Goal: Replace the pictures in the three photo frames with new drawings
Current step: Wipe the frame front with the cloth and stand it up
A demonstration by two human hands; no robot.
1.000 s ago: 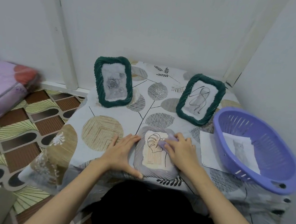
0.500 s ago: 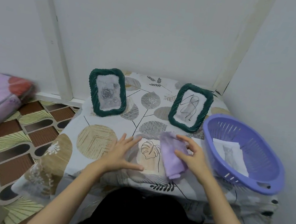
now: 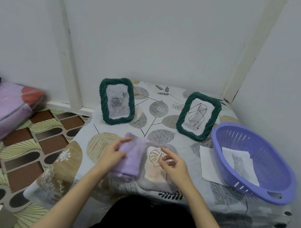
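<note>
We saw the third frame (image 3: 154, 181) lying flat beneath our right hand (image 3: 174, 166), fingers loosely curled, holding nothing. Probably rigid, light, glass-fronted: best gripped by its edges. Our left hand (image 3: 114, 156) held a soft purple cloth (image 3: 132, 156).

Two dark green rope-edged photo frames (image 3: 116, 101) (image 3: 198, 116) stand at mid-frame on the leaf-patterned table (image 3: 101, 143). Below them lies a grey frame with a leaf drawing (image 3: 156, 166), a folded lilac cloth (image 3: 132, 156) on its left. At right, a purple plastic basket (image 3: 271, 194) holds a cat drawing (image 3: 241, 164).
</note>
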